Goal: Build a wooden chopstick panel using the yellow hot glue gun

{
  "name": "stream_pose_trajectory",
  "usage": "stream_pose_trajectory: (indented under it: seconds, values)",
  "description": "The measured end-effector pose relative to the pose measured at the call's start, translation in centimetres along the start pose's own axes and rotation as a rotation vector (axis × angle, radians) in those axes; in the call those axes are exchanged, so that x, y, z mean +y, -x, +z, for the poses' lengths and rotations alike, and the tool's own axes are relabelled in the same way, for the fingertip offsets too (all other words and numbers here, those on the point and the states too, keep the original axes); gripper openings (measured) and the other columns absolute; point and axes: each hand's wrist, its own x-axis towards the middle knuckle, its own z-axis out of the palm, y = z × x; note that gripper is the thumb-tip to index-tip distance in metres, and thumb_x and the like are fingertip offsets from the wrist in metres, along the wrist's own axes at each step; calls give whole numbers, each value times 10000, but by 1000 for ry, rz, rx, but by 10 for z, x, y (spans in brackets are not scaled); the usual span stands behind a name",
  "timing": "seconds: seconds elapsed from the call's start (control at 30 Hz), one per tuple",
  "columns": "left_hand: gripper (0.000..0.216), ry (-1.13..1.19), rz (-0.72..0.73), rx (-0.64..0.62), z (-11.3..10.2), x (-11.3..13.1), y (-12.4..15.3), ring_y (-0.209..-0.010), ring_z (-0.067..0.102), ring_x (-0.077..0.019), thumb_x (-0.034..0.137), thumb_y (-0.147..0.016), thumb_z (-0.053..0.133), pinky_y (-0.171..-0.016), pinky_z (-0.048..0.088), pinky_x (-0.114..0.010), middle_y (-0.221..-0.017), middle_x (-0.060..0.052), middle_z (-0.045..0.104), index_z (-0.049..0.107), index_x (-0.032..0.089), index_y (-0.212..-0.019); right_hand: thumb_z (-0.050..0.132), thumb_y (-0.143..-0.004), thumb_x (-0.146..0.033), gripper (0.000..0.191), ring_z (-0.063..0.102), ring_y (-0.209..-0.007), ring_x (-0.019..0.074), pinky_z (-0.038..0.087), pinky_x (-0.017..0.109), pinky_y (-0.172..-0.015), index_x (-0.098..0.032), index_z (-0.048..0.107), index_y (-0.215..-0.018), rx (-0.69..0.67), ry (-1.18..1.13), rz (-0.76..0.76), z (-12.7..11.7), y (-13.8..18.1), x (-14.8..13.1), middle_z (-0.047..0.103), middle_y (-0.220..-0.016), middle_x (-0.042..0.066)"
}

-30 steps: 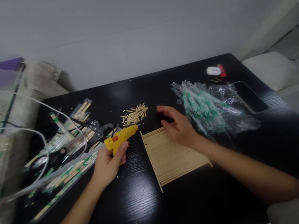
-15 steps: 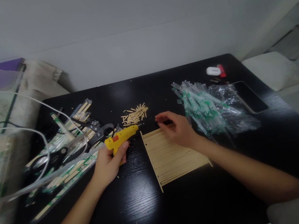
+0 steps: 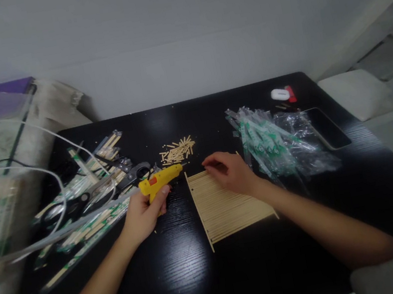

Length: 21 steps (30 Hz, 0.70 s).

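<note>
The left hand [image 3: 145, 214] is wrapped round a yellow glue gun [image 3: 160, 179]. At the gun's four o'clock, a wooden-stick panel [image 3: 227, 212] lies flat on the tabletop [image 3: 243, 280]. The right hand [image 3: 233, 173] curls over it, possibly pinching something; one cannot tell. The panel looks light, stiff, fragile, best held by both side rails [image 3: 199, 212].

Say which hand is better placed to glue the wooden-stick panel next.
Left, probably: the left hand holds the yellow glue gun, nozzle near the wooden-stick panel; the right hand has none.
</note>
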Motion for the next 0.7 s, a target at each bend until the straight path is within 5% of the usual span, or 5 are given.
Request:
stream_pose_trajectory:
  seconds: [0.7]
  values:
    - [512, -19, 12, -74, -6, 3, -2, -500, 553, -133, 470, -957, 520, -538, 458, -243, -479, -7, 573, 552, 209, -517, 605, -933, -177, 114, 693, -843, 187, 531, 338, -763, -205, 704, -984, -20, 41, -7, -1, -2, 0, 746, -927, 38]
